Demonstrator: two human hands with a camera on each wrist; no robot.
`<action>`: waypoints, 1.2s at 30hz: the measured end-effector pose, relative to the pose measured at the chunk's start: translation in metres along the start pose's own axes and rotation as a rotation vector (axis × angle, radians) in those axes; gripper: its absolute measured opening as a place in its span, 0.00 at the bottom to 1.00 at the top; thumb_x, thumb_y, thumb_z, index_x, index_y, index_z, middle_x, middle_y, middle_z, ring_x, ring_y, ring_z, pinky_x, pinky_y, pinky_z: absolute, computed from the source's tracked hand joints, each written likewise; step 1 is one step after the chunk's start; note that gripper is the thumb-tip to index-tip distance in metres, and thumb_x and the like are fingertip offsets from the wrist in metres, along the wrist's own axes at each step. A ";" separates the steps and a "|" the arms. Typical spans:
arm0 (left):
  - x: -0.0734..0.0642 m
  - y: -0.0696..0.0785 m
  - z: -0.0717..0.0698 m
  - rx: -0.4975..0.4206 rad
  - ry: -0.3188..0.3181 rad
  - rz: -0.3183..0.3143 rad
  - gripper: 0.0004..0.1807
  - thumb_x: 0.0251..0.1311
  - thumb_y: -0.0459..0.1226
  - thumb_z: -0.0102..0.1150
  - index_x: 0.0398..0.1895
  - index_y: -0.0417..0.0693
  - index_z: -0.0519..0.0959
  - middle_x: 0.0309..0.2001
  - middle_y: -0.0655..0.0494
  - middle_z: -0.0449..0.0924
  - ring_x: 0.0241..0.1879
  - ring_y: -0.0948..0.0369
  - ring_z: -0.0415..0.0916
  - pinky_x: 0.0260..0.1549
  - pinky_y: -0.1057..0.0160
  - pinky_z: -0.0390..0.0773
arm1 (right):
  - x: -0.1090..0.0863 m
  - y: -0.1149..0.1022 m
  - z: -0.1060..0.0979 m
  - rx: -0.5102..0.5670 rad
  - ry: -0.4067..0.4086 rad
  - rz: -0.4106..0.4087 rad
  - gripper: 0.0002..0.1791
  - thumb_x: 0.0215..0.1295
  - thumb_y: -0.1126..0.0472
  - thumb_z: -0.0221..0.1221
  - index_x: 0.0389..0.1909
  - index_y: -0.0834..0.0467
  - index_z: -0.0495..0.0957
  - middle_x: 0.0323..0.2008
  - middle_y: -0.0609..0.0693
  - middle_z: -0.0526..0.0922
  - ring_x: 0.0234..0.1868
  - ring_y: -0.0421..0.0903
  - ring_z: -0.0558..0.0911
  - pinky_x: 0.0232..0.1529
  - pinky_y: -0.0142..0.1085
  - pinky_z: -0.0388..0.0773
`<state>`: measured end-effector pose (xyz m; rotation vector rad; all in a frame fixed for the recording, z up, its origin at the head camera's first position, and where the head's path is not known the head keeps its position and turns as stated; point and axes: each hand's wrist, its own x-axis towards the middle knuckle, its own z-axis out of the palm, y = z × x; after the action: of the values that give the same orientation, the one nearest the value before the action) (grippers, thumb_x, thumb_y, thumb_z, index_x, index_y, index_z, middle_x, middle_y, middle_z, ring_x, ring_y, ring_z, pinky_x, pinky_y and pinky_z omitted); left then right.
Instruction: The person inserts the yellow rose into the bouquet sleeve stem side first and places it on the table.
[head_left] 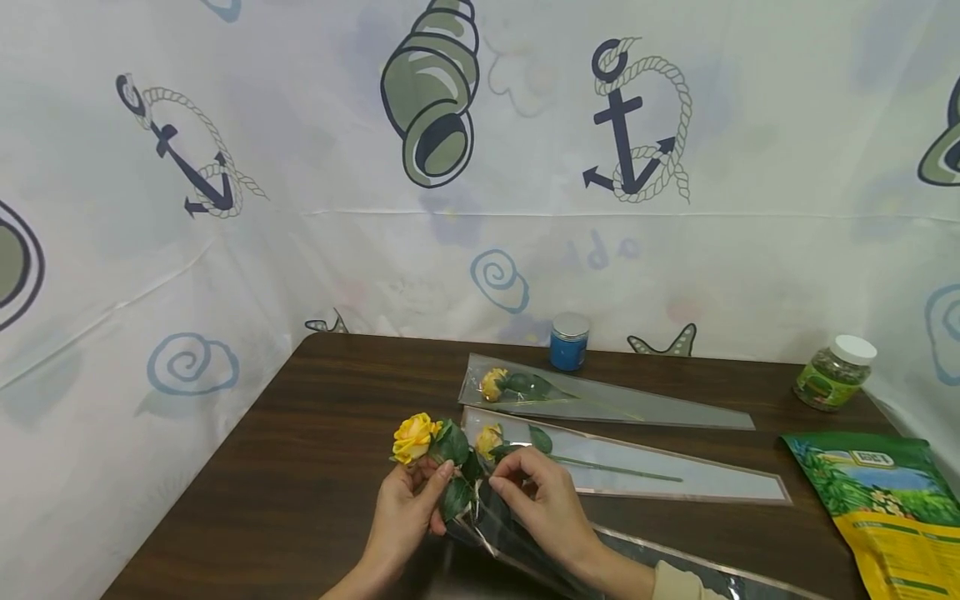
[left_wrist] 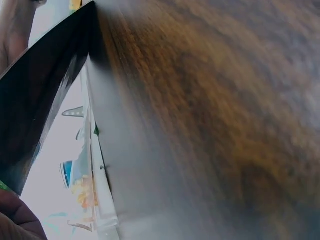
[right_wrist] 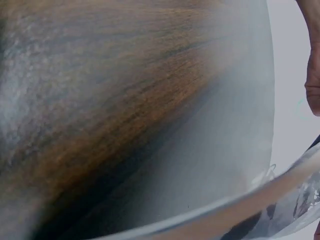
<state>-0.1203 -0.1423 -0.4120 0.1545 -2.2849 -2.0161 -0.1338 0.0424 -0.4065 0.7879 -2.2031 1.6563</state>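
Observation:
Below the bloom of a yellow rose (head_left: pixel 415 438), my left hand (head_left: pixel 397 510) pinches the stem among dark green leaves (head_left: pixel 455 498). My right hand (head_left: pixel 546 510) is just right of the leaves, thumb and index finger pinching the opening of a clear flower sleeve with a dark back (head_left: pixel 491 533). The rose's lower stem is hidden by the leaves and sleeve. In the left wrist view the sleeve's dark panel (left_wrist: pixel 42 95) slants upward from the fingers. Across the bottom of the right wrist view runs the sleeve's pale edge (right_wrist: pixel 240 210).
Behind the hands lie a white-backed sleeve (head_left: pixel 720 478) and a grey sleeve (head_left: pixel 675 410), each with a yellow rose. A blue jar (head_left: pixel 568 343) stands at the back of the brown table (head_left: pixel 300 467). To the right are a white-lidded jar (head_left: pixel 834 375) and a green-yellow bag (head_left: pixel 892 508).

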 end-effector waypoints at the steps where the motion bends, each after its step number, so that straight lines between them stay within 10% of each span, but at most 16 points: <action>1: 0.000 0.000 0.000 0.006 0.004 0.009 0.16 0.62 0.42 0.59 0.36 0.34 0.74 0.26 0.52 0.77 0.05 0.65 0.66 0.07 0.66 0.69 | 0.000 0.000 0.000 0.000 0.001 0.002 0.03 0.59 0.65 0.63 0.30 0.57 0.78 0.29 0.44 0.79 0.27 0.33 0.73 0.25 0.29 0.75; 17: -0.001 -0.003 0.003 0.076 0.021 0.034 0.12 0.56 0.37 0.65 0.31 0.34 0.78 0.25 0.50 0.83 0.15 0.66 0.72 0.16 0.69 0.73 | -0.001 0.001 0.000 -0.003 0.008 -0.022 0.03 0.59 0.65 0.62 0.30 0.55 0.78 0.28 0.45 0.79 0.27 0.33 0.74 0.24 0.30 0.75; 24: -0.004 -0.002 0.004 -0.038 0.099 0.117 0.39 0.51 0.34 0.69 0.65 0.46 0.59 0.56 0.47 0.71 0.45 0.68 0.76 0.41 0.70 0.77 | 0.000 0.002 0.000 0.004 0.006 -0.019 0.02 0.60 0.65 0.62 0.31 0.57 0.78 0.29 0.45 0.79 0.28 0.33 0.75 0.25 0.30 0.76; 28: -0.005 -0.001 0.004 -0.080 0.125 0.171 0.45 0.49 0.30 0.69 0.69 0.54 0.54 0.60 0.49 0.65 0.47 0.65 0.76 0.40 0.69 0.79 | 0.001 0.000 0.001 0.012 0.004 -0.007 0.02 0.60 0.64 0.62 0.31 0.56 0.78 0.28 0.45 0.79 0.28 0.34 0.76 0.25 0.30 0.76; 36: -0.012 -0.001 0.000 -0.061 0.019 0.201 0.23 0.69 0.36 0.48 0.66 0.47 0.62 0.51 0.42 0.70 0.34 0.63 0.79 0.30 0.62 0.81 | 0.002 -0.002 0.001 0.022 0.004 0.019 0.02 0.60 0.64 0.62 0.32 0.56 0.78 0.29 0.45 0.79 0.27 0.34 0.75 0.25 0.29 0.76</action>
<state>-0.1080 -0.1405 -0.4135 -0.0580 -2.1290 -1.9704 -0.1340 0.0409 -0.4046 0.7711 -2.1995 1.6924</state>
